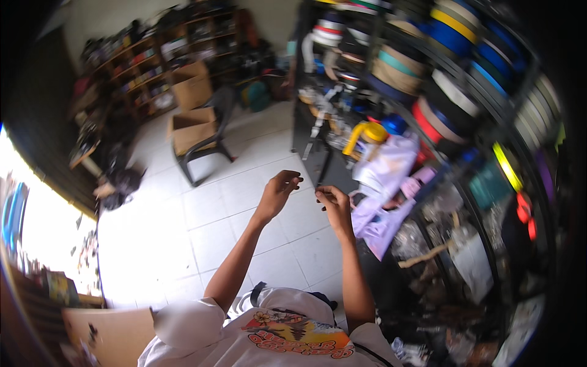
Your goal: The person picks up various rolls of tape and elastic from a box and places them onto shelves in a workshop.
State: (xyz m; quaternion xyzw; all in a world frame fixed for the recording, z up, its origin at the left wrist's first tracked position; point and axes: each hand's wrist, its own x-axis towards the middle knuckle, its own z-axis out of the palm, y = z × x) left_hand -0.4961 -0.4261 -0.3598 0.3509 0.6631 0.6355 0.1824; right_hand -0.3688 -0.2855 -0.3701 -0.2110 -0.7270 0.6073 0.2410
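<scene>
My left hand [281,193] is raised in front of me over the tiled floor, its fingers curled and thumb close to them; what they hold, if anything, is too small to make out. To its right, a short gap away, my right hand [335,211] has fingertips bent together in a pinch. A thin black strap [324,165] runs down by the dark table's edge to just above those fingertips; whether they grip it I cannot tell. Lilac plastic bags [385,183] lie just right of my right hand.
Racks of webbing rolls [397,67] rise on the right. A yellow roll [369,134] sits on the cluttered dark table [304,125]. Ahead left, a dark chair [211,147] bears an open cardboard box [192,127]. Shelves [143,70] line the back; a wooden board [110,333] stands near left.
</scene>
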